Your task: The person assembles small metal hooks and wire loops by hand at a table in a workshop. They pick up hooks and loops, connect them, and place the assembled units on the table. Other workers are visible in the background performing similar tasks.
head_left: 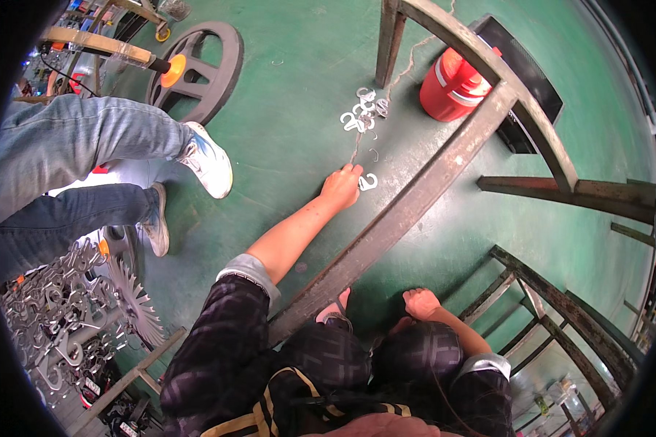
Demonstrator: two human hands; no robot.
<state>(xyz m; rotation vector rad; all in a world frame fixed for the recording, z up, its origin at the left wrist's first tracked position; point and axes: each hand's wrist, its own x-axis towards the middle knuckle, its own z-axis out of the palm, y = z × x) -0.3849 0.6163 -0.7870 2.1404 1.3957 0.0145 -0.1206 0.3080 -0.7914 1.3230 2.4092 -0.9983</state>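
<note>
Low over the green floor, my left hand point(340, 187) reaches forward with its fingers curled together. A shiny metal hook point(369, 181) sticks out from beside its fingertips, and the hand looks closed on it. Just beyond lies a loose pile of similar metal hooks point(363, 115), with a few thin curved pieces between the pile and the hand. Near my right knee, my right hand point(421, 303) is closed with its back showing; what it may hold is hidden.
A metal frame bar point(415, 197) crosses diagonally between my arms. A red bucket-like container point(452, 91) and a black tray point(539, 87) stand at the far right. Left are another person's white shoe point(208, 162), a dark handwheel point(229, 65) and heaped metal hooks point(51, 306). Another metal frame point(554, 295) stands right.
</note>
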